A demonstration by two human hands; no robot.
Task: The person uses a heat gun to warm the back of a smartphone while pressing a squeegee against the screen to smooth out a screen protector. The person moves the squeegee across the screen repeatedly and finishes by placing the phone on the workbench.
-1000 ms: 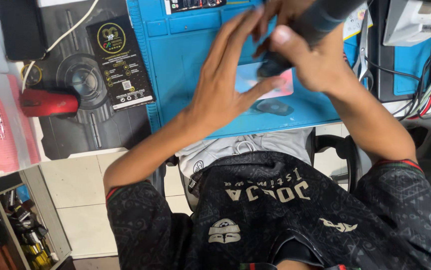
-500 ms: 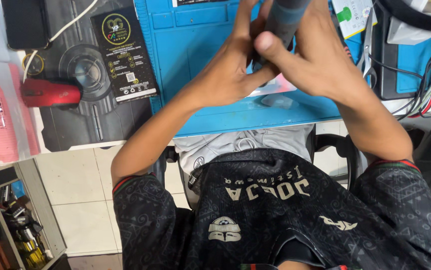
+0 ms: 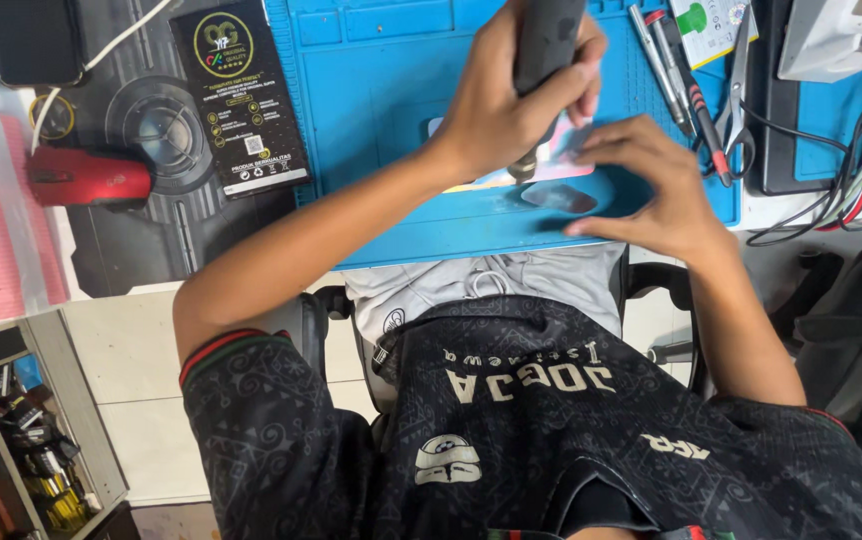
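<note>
Head cam: left hand [image 3: 511,110] fingers wrapped on grey tool [image 3: 543,50], hiding phone [image 3: 551,165]; right hand [image 3: 651,185] flat, open, w/ screwdrivers [image 3: 686,85] beside.

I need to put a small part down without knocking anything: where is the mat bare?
The blue mat is bare on its left half, between the black card and the left hand. It is crowded at the middle, where both hands work over the flat device, and at the right edge by the hand tools.
</note>
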